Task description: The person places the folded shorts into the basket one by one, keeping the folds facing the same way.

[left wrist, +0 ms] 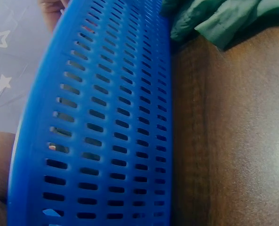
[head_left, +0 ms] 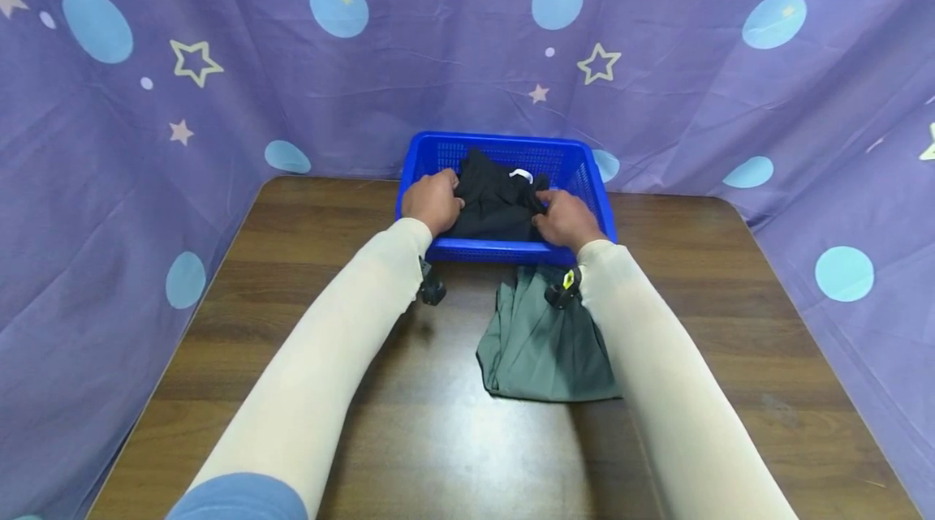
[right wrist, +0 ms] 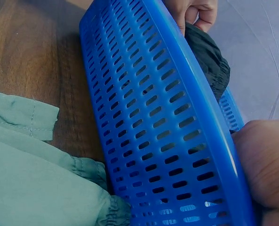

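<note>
A black garment (head_left: pixel 491 199) with a white tag (head_left: pixel 522 175) lies bunched in the blue plastic basket (head_left: pixel 504 251). My left hand (head_left: pixel 433 202) grips its left edge, reaching in over the front rim. At the opposite edge, my right hand (head_left: pixel 568 220) pinches the dark cloth between thumb and fingers. The right wrist view shows a gathered elastic edge on the black garment (right wrist: pixel 210 59), just below the left hand (right wrist: pixel 195 12). Both wrist views are mostly filled by the basket's slotted wall (left wrist: pixel 106 113), which hides much of the hands.
A grey-green garment (head_left: pixel 544 350) with gathered cuffs (right wrist: pixel 115 209) lies folded on the wooden table (head_left: pixel 438 439), in front of the basket and partly under my right forearm. Behind the table hangs a purple curtain (head_left: pixel 453 58) with stars and blue dots.
</note>
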A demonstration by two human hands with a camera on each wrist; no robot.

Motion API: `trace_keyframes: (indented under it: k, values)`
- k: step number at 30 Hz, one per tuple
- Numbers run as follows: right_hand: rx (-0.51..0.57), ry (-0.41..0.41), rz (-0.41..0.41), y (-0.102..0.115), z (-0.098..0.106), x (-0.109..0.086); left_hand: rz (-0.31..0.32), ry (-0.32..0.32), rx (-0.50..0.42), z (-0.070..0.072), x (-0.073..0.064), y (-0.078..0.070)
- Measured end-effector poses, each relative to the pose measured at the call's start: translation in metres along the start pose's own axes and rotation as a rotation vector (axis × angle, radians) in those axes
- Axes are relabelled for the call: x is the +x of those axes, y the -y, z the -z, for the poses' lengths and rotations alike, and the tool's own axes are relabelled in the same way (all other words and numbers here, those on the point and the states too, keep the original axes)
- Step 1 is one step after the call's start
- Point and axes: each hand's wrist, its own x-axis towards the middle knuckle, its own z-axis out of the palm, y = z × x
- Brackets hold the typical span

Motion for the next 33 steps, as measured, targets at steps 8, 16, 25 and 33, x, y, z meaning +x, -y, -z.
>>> trace_keyframes:
  k: [8,16,25,33]
  values:
    - [0.011,0.012,-0.03,0.001,-0.001,0.001,-0.01,0.018,0.023,-0.004,-0.001,0.001]
    - [0.011,0.026,-0.012,-0.003,-0.004,0.006,-0.02,0.028,0.061,-0.009,0.004,0.002]
    - [0.007,0.057,0.03,-0.007,-0.006,0.008,-0.032,0.068,0.124,-0.013,0.006,0.004]
    - [0.006,0.101,-0.028,-0.005,-0.004,0.005,-0.044,0.109,0.189,-0.011,0.004,0.002]
